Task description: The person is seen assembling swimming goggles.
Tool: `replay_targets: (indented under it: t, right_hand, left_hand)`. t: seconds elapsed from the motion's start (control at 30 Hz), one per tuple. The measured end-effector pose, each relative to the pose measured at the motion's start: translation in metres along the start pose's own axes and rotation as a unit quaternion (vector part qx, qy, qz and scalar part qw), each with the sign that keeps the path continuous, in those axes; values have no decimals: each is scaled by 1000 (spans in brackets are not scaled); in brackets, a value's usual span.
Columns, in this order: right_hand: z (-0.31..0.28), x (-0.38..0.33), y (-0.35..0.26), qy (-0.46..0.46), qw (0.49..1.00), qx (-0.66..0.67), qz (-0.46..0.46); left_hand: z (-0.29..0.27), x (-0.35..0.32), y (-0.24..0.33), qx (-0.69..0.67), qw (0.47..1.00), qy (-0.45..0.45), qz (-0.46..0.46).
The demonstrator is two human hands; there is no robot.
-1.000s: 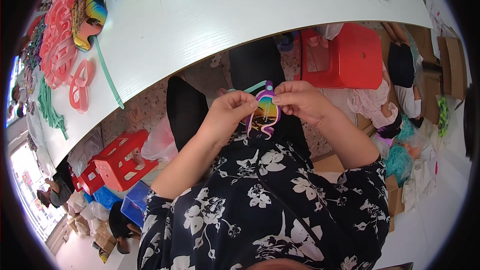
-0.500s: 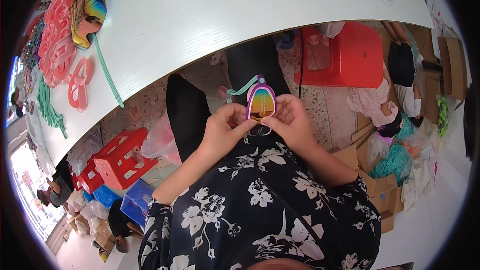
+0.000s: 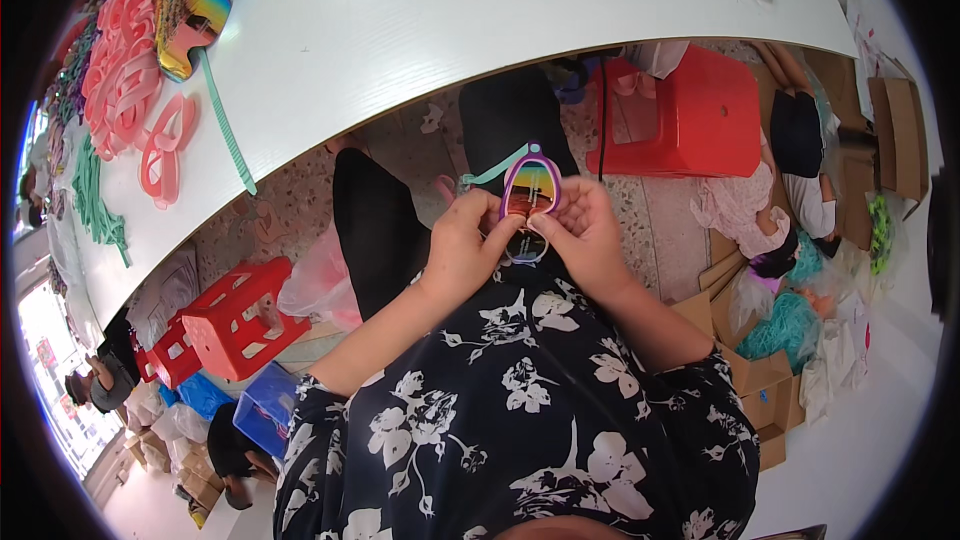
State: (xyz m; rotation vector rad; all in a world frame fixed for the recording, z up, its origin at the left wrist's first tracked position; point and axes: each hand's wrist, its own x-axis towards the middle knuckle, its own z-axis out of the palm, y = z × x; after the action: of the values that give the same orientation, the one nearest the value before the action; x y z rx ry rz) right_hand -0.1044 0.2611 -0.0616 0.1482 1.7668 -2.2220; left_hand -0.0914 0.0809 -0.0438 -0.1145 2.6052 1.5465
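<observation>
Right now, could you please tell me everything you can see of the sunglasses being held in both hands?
The sunglasses are small, with a purple frame that looks plastic and mirrored rainbow lenses shading from green through yellow to red. A teal temple arm sticks out to the left. They are held over the lap, below the white table edge, pinched between the left hand and the right hand.

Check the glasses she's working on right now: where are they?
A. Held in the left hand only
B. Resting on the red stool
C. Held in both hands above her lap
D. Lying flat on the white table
C: the purple-framed glasses with the rainbow lens are pinched between the left hand and the right hand over her lap, clear of the white table and the red stool.
</observation>
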Motion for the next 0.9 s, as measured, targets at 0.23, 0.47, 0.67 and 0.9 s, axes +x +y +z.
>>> replay_targets:
  t: [0.23, 0.47, 0.67, 0.9]
  right_hand:
    - [-42, 72, -65, -288, 796, -509, -157]
    - [-8, 105, -92, -458, 663, -523, -278]
    - [-15, 80, -86, -274, 803, -465, -255]
    - [13, 8, -26, 2, 834, -456, -312]
  left_hand:
    - [-2, 14, -5, -51, 998, -33, -7]
    - [-8, 21, -5, -29, 997, -57, 40]
    - [-29, 27, -10, 11, 964, 214, 158]
    - [-14, -6, 0, -202, 960, 169, -94]
